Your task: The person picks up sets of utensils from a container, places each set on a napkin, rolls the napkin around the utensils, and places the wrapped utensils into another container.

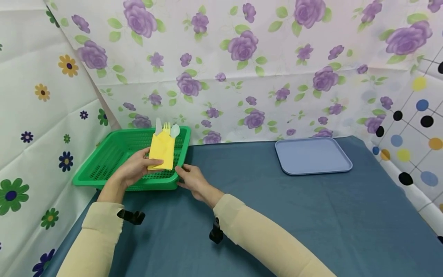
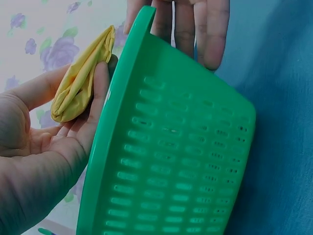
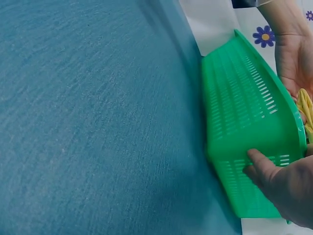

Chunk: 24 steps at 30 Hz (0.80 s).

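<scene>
My left hand [image 1: 133,169] holds a yellow napkin pouch [image 1: 162,149] over the right part of a green plastic basket [image 1: 145,186]. The thumb lies across the front of the pouch. A knife [image 1: 158,126], a fork [image 1: 167,127] and a spoon [image 1: 175,131] stick out of its top. At the basket's near right corner my right hand [image 1: 194,180] grips the rim, with fingers against the outer wall [image 3: 239,139]. Seen from the left wrist, the pouch's folded bottom [image 2: 73,100] sits between thumb and fingers, close to the basket's rim.
A light blue-grey tray [image 1: 313,156] lies at the back right of the table, which is covered with blue cloth [image 1: 263,207]. Flowered sheeting [image 1: 221,100] hangs behind the table and along its left side. A dotted sheet [image 1: 412,146] borders the right.
</scene>
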Motion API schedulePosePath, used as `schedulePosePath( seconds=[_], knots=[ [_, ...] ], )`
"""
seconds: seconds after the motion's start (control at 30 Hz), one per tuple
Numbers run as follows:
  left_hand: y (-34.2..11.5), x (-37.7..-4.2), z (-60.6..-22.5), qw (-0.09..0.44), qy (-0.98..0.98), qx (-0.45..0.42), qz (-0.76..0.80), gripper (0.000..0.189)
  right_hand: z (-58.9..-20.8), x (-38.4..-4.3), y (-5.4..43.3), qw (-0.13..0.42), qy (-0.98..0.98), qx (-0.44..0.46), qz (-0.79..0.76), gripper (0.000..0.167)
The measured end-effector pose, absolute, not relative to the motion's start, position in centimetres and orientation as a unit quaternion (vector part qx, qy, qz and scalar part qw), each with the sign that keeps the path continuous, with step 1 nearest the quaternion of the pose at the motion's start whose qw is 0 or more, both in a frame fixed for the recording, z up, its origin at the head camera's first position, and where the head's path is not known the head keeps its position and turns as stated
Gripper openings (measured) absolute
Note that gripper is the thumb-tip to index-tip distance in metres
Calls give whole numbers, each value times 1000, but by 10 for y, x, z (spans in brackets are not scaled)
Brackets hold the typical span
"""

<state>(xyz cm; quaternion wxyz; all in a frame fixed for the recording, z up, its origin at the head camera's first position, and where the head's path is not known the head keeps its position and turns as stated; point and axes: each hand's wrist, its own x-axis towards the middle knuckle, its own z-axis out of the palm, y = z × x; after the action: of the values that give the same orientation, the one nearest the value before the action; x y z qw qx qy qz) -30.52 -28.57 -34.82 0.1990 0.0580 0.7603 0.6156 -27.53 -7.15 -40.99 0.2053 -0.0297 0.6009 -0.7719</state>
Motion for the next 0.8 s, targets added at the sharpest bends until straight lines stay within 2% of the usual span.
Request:
schedulePosePath(
  seconds=[0.8],
  knots=[
    [-297, -324, -355, 240, 798, 30, 553, 75, -410, -274, -70, 211, 601, -40, -770, 44]
  ],
)
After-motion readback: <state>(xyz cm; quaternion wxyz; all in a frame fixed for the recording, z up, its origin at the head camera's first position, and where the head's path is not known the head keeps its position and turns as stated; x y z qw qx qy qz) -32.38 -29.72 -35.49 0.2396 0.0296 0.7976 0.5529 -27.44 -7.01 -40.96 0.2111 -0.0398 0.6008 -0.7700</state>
